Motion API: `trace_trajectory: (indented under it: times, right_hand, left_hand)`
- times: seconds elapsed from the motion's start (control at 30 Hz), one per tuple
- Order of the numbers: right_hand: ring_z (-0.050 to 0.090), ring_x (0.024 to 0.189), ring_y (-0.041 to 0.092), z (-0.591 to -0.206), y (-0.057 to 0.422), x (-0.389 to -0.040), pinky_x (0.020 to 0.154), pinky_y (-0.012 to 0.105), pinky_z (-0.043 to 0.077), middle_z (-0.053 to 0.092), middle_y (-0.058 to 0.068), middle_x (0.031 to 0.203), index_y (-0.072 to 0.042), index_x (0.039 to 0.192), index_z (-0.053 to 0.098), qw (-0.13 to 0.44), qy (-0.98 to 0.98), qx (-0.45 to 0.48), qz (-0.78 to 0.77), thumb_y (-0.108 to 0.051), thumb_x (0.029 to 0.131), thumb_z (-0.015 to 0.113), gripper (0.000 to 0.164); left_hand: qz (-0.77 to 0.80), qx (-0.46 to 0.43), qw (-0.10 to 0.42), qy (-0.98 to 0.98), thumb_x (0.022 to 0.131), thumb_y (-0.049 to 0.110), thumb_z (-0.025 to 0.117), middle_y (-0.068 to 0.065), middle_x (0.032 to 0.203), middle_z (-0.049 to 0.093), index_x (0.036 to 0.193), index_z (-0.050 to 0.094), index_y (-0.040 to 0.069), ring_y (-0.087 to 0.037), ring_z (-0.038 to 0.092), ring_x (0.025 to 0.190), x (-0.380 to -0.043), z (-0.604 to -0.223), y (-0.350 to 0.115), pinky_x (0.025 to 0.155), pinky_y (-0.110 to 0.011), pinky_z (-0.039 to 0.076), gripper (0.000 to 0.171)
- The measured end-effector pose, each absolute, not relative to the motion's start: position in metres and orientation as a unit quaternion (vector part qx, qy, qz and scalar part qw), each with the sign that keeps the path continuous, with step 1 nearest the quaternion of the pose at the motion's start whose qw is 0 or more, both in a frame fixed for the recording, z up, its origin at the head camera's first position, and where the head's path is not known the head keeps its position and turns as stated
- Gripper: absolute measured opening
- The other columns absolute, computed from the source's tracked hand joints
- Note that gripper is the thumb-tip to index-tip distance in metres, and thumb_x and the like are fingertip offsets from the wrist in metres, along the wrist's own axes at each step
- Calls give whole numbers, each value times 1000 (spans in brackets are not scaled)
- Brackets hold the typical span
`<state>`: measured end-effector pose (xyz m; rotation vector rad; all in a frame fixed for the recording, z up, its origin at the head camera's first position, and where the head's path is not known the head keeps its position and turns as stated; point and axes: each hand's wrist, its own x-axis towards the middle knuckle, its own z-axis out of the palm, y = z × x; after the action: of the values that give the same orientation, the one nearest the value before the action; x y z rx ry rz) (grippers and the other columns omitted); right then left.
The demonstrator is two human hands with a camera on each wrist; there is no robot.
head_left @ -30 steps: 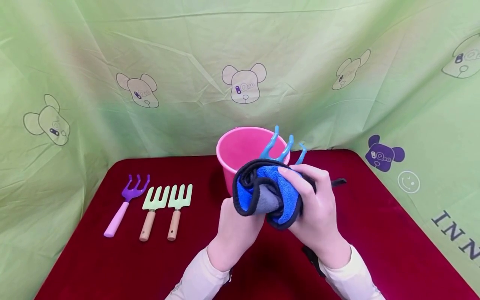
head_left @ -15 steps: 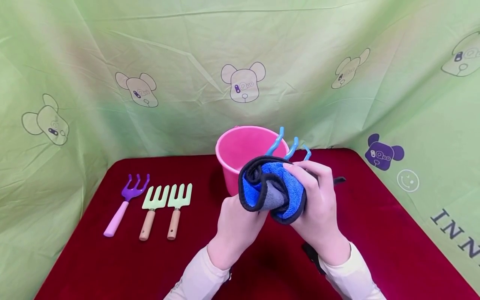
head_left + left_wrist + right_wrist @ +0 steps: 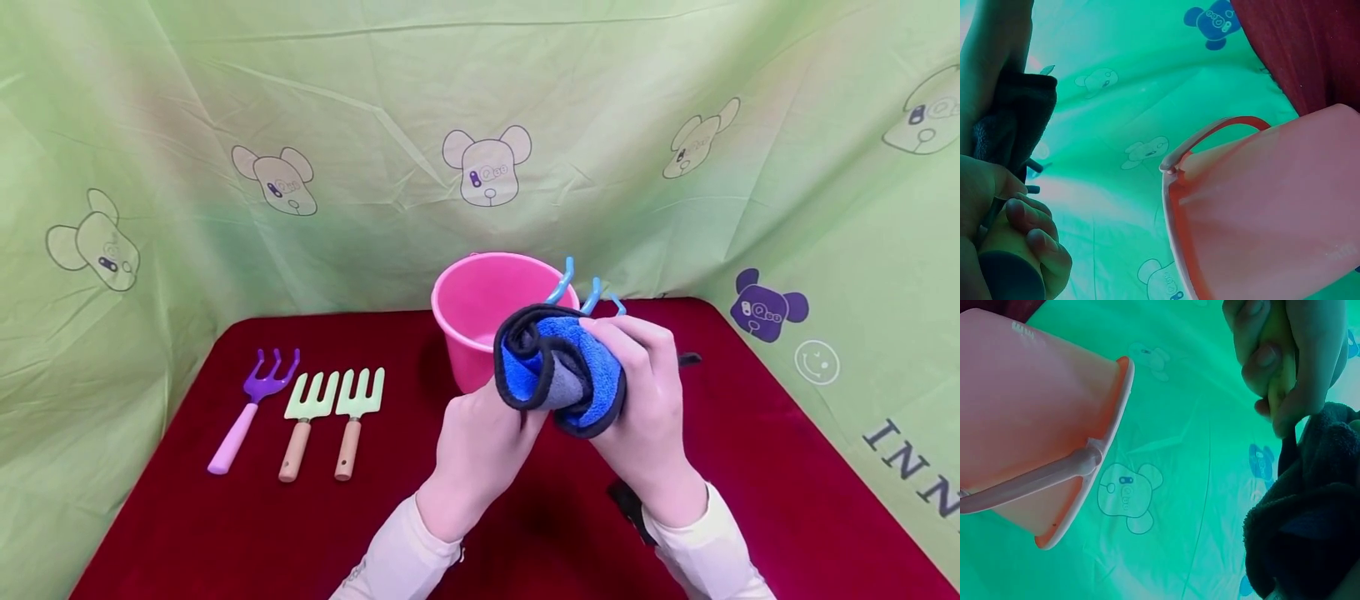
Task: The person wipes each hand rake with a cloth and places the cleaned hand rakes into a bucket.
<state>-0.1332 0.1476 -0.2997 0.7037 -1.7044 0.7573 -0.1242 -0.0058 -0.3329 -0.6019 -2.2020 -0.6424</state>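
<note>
In the head view a blue garden hand rake shows only its tines (image 3: 592, 296) beyond a blue and grey cloth with black edging (image 3: 603, 371). My right hand (image 3: 652, 400) grips the bunched cloth around the rake near its head. Lower and to the left, my left hand (image 3: 480, 442) holds the rake by its handle. The left wrist view shows this yellowish handle (image 3: 1007, 237) with fingers curled round it. A pink bucket (image 3: 468, 367) stands just behind the hands. The rake's neck is hidden by the cloth.
At left on the red table (image 3: 420, 517) lie a purple hand rake with pink handle (image 3: 255, 408) and two pale green forks, one left (image 3: 307, 408) and one right (image 3: 358, 408), with wooden handles. A dark strip (image 3: 688, 359) sticks out right of the hands. Green cloth walls surround the table.
Both hands, the cloth and the hand rake have shifted slightly right and up in the head view. Less of the blue tines shows above the cloth. The bucket and other tools have stayed put.
</note>
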Motion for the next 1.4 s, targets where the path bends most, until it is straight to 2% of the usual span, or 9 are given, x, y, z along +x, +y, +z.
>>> trace_trajectory:
  times: [0.1,0.2,0.3,0.47,0.77,0.97,1.07,1.17,1.4]
  right_hand:
    - [58,100,40,-298,150,-134,96,23,47,58,34,105,8,110,60,545,-719,287,323,-33,88,65,46]
    - [58,100,40,-296,152,-134,100,21,45,58,34,104,7,109,61,559,-713,267,330,-29,85,68,44]
    - [58,99,40,-293,154,-135,98,25,46,59,35,102,7,108,62,571,-706,250,336,-22,81,71,41]
    - [57,99,41,-289,156,-135,96,27,46,58,35,102,7,107,62,575,-704,239,342,-13,74,73,40]
    - [54,102,41,-287,159,-137,94,31,47,55,35,104,6,106,63,592,-695,213,348,-4,68,77,41]
    - [55,103,40,-286,164,-139,95,38,50,60,33,106,4,112,63,600,-710,176,322,-2,68,79,47]
    - [54,106,39,-287,167,-141,93,44,48,59,33,110,2,119,61,590,-725,159,319,-1,69,79,53]
    - [53,109,38,-288,169,-142,93,44,47,58,33,114,-3,123,58,580,-732,153,324,0,69,80,59]
    - [54,109,39,-287,170,-143,89,53,48,58,31,114,-12,117,56,587,-726,156,323,0,72,78,51]
  left_hand:
    - [-247,-230,375,-863,88,23,65,2,57,54,103,53,7,-7,42,38,-124,-333,-5,33,-19,40,24]
    - [-235,-230,379,-865,86,22,66,3,53,52,102,51,6,-7,41,36,-124,-333,-4,32,-18,39,27]
    - [-221,-231,390,-864,85,23,66,3,51,52,96,50,6,-8,43,35,-124,-334,-3,32,-19,41,25]
    - [-218,-231,400,-860,86,24,66,3,53,57,97,52,6,-8,46,35,-125,-334,-1,32,-19,43,26]
    - [-201,-234,410,-858,85,24,66,4,52,54,92,52,5,-6,38,34,-125,-334,0,31,-17,38,25]
    - [-179,-243,411,-860,84,26,69,5,49,50,91,54,4,-5,33,35,-124,-336,0,30,-15,32,27]
    - [-166,-246,411,-862,83,27,70,5,49,49,89,54,5,-5,33,35,-124,-337,0,31,-15,33,28]
    - [-158,-247,415,-861,82,27,71,5,48,48,88,54,5,-4,33,35,-124,-337,1,31,-15,34,28]
    - [-155,-247,432,-853,82,26,70,5,47,46,85,54,5,-5,30,35,-125,-337,2,30,-15,30,26]
